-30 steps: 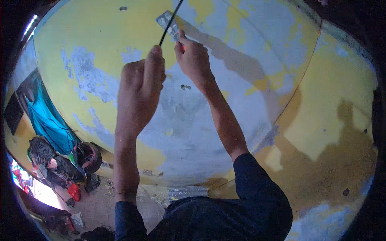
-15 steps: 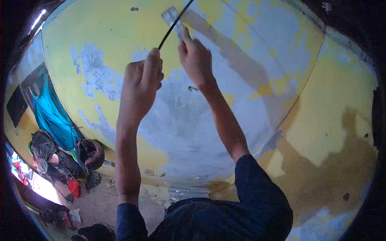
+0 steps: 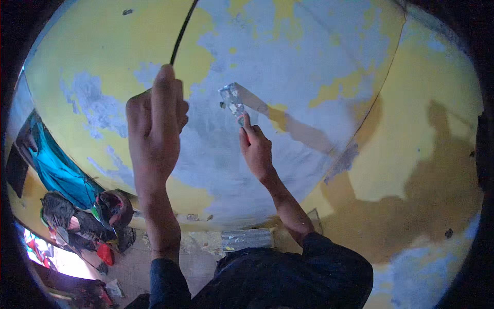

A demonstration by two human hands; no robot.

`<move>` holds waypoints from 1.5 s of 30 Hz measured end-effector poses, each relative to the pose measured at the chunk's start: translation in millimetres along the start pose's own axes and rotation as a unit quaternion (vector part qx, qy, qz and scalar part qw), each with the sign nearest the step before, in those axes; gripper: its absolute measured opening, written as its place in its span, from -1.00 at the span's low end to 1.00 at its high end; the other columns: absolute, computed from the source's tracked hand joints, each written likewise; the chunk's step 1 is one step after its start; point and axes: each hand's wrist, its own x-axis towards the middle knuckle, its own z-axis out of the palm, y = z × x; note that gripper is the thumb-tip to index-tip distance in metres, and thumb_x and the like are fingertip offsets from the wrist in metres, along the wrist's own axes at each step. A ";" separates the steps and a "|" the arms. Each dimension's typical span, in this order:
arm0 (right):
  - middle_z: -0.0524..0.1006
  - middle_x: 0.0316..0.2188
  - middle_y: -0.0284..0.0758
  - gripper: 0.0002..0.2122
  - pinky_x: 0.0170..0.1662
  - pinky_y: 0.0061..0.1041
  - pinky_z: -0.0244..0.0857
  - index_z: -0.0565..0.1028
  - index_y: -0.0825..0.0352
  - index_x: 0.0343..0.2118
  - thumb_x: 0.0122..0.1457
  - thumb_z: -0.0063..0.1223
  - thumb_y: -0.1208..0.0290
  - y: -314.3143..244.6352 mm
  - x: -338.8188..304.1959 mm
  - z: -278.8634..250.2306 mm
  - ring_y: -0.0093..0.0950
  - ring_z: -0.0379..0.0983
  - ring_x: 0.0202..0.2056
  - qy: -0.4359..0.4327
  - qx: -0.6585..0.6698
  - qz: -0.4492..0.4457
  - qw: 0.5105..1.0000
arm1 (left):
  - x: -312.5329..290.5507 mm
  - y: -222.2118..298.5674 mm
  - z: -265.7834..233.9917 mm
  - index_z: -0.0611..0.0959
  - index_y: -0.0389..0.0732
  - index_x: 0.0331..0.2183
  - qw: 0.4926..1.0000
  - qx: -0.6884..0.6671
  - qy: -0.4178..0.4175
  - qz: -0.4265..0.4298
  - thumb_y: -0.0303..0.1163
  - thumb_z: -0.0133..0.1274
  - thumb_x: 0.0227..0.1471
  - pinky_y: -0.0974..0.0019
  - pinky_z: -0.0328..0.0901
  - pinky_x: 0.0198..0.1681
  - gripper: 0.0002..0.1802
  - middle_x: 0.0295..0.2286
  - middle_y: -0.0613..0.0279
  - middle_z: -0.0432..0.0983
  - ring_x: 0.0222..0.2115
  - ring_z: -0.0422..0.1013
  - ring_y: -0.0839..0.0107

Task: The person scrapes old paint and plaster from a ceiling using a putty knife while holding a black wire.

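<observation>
My left hand (image 3: pixel 157 123) is raised in front of the wall, closed around the lower end of a thin black rod or cable (image 3: pixel 183 32) that runs up out of view. Lower and to the right, my right hand (image 3: pixel 257 153) grips a paint scraper (image 3: pixel 234 99) by its handle, mostly hidden in my fingers. The scraper's flat metal blade is spotted with pale residue and lies at or close to the wall (image 3: pixel 206 149). Yellow paint covers parts of this wall; large pale grey-blue patches show between. A small dark chip or hole (image 3: pixel 222 104) sits beside the blade.
At the lower left are a teal cloth (image 3: pixel 62 167), dark bags (image 3: pixel 77 221), a helmet (image 3: pixel 114 208) and a red item (image 3: pixel 105 254). Flakes lie along the wall's foot near a grey corrugated piece (image 3: pixel 247 239). A yellow side wall (image 3: pixel 406 159) adjoins on the right.
My right hand and the scraper have come down the wall from near the top. My left hand has shifted left in the picture, still holding the black rod or cable; the view has shifted too.
</observation>
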 end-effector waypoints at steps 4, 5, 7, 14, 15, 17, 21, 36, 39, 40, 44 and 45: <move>0.42 -0.50 -0.20 -0.49 -0.52 -0.30 0.41 0.17 0.21 0.27 0.26 -0.05 0.40 2.4 9.7 12.6 -0.26 0.47 -0.53 0.023 0.007 -0.008 1.000 | 0.4 -10.3 -4.4 0.23 0.00 -0.69 0.998 0.003 0.035 -0.057 0.00 -0.14 0.26 0.47 -0.25 -0.71 -0.47 -0.75 0.55 -0.05 -0.76 -0.13 0.71; 0.43 -0.51 -0.18 -0.49 -0.50 -0.31 0.38 0.20 0.22 0.26 0.24 -0.01 0.43 -7.5 18.8 13.1 -0.24 0.46 -0.53 0.026 0.021 0.004 0.999 | 4.8 -12.7 -13.2 0.23 0.01 -0.68 0.999 -0.004 0.022 -0.050 0.00 -0.12 0.25 0.47 -0.26 -0.71 -0.48 -0.75 0.56 -0.05 -0.77 -0.13 0.71; 0.44 -0.52 -0.17 -0.49 -0.47 -0.33 0.35 0.24 0.23 0.25 0.22 0.02 0.46 -20.0 27.8 11.2 -0.23 0.46 -0.52 0.028 0.035 0.019 0.999 | 8.4 -14.0 -19.1 0.23 0.01 -0.68 0.999 -0.002 0.015 -0.044 -0.01 -0.11 0.25 0.47 -0.26 -0.72 -0.48 -0.75 0.56 -0.05 -0.77 -0.14 0.71; 0.44 -0.51 -0.16 -0.52 -0.51 -0.24 0.40 0.22 0.27 0.23 0.24 -0.03 0.42 -11.9 29.9 16.8 -0.18 0.46 -0.54 0.048 0.023 -0.001 0.999 | -6.8 -25.2 -5.8 0.24 0.01 -0.67 0.997 -0.057 0.022 -0.049 -0.04 -0.07 0.25 0.47 -0.28 -0.72 -0.49 -0.75 0.56 -0.07 -0.77 -0.15 0.72; 0.44 -0.51 -0.16 -0.52 -0.51 -0.22 0.40 0.23 0.28 0.23 0.23 -0.03 0.42 -13.5 31.5 16.2 -0.17 0.46 -0.55 0.057 0.029 -0.014 0.998 | -11.0 -28.6 -4.7 0.24 0.01 -0.67 0.997 -0.058 0.019 -0.049 -0.04 -0.07 0.25 0.47 -0.28 -0.72 -0.49 -0.75 0.56 -0.07 -0.77 -0.15 0.72; 0.44 -0.52 -0.15 -0.52 -0.49 -0.26 0.38 0.25 0.29 0.22 0.23 -0.01 0.45 -24.5 34.9 15.5 -0.20 0.46 -0.54 0.059 0.038 -0.004 0.998 | -16.5 -28.8 -9.9 0.25 0.01 -0.68 0.994 -0.052 0.041 -0.082 -0.04 -0.07 0.24 0.47 -0.28 -0.72 -0.49 -0.75 0.56 -0.07 -0.77 -0.16 0.72; 0.44 -0.55 -0.15 -0.54 -0.48 -0.31 0.35 0.28 0.32 0.20 0.22 0.01 0.48 -24.2 36.2 14.4 -0.24 0.46 -0.54 0.086 0.042 -0.017 0.995 | -23.8 -25.5 -6.5 0.25 0.00 -0.68 0.997 -0.034 0.029 -0.067 -0.04 -0.07 0.24 0.47 -0.27 -0.73 -0.49 -0.75 0.55 -0.07 -0.77 -0.16 0.72; 0.46 -0.54 -0.10 -0.57 -0.47 -0.14 0.40 0.29 0.41 0.14 0.24 -0.07 0.36 -78.8 118.7 -1.8 -0.14 0.50 -0.54 0.065 0.010 -0.048 0.997 | -19.1 -5.1 -1.7 0.25 -0.02 -0.69 0.996 -0.033 0.009 -0.079 0.01 -0.07 0.22 0.46 -0.23 -0.71 -0.47 -0.76 0.53 -0.03 -0.77 -0.11 0.70; 0.49 -0.57 -0.08 -0.60 -0.45 -0.14 0.40 0.35 0.42 0.09 0.21 -0.04 0.38 -103.7 146.9 -3.6 -0.12 0.51 -0.53 0.088 0.015 -0.065 0.994 | -14.6 1.7 -4.7 0.25 -0.02 -0.69 0.996 -0.021 0.024 -0.078 0.02 -0.08 0.22 0.46 -0.23 -0.71 -0.46 -0.76 0.53 -0.02 -0.77 -0.11 0.70; 0.50 -0.61 -0.06 -0.62 -0.43 -0.13 0.39 0.40 0.42 0.06 0.18 -0.02 0.41 -113.1 158.6 -6.5 -0.09 0.51 -0.52 0.102 0.019 -0.068 0.992 | -12.4 4.4 -5.4 0.25 -0.02 -0.69 0.997 -0.004 0.034 -0.065 0.02 -0.09 0.23 0.46 -0.23 -0.71 -0.46 -0.76 0.53 -0.02 -0.77 -0.11 0.70; 0.51 -0.54 -0.08 -0.61 -0.46 -0.15 0.42 0.33 0.42 0.07 0.21 -0.04 0.38 -126.4 198.7 -6.1 -0.12 0.51 -0.55 0.128 0.007 -0.119 0.985 | -13.9 8.1 -3.9 0.24 -0.02 -0.69 0.998 -0.007 0.004 -0.056 0.03 -0.12 0.23 0.47 -0.22 -0.71 -0.45 -0.75 0.54 -0.02 -0.77 -0.10 0.71; 0.51 -0.54 -0.07 -0.63 -0.45 -0.14 0.42 0.34 0.42 0.03 0.19 -0.03 0.39 -130.2 208.9 -6.6 -0.12 0.52 -0.53 0.124 0.012 -0.127 0.984 | -15.3 8.2 -2.3 0.24 -0.02 -0.69 0.998 -0.006 0.003 -0.055 0.03 -0.12 0.23 0.47 -0.22 -0.71 -0.45 -0.75 0.54 -0.02 -0.77 -0.10 0.71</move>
